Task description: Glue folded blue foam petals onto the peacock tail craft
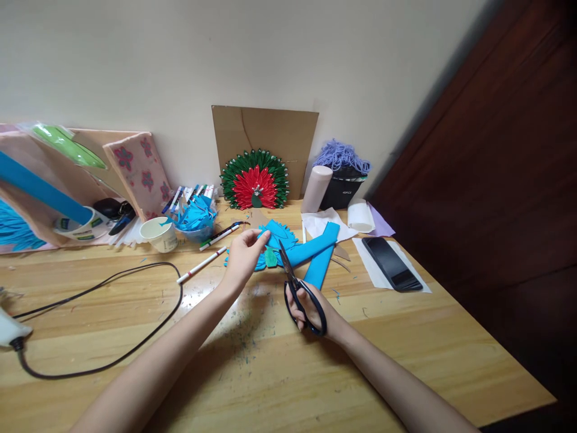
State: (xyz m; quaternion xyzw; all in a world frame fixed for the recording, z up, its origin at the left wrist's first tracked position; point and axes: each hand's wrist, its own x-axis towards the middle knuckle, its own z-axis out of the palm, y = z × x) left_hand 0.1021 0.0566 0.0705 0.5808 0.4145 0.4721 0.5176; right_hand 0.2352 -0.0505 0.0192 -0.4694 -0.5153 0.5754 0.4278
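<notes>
My left hand (246,255) pinches a piece of blue paper (278,231) between thumb and fingers. Black-handled scissors (292,278) are in my right hand (315,310), their blades pointing up toward the blue piece's right side. Beneath and around my left fingertips lies a fringed blue craft piece (260,262) with a small green patch (271,257) on it. Two long blue strips (319,269) cross just beyond my right hand. Whether the blades touch the paper is too small to tell.
Left of my hands are a white marker (201,265), a paper cup (159,234), a bowl of blue cuttings (195,222) and a looped black cable (181,300). A phone (391,263) lies right; a red-green fan decoration (255,180) leans on cardboard (265,129) at the back.
</notes>
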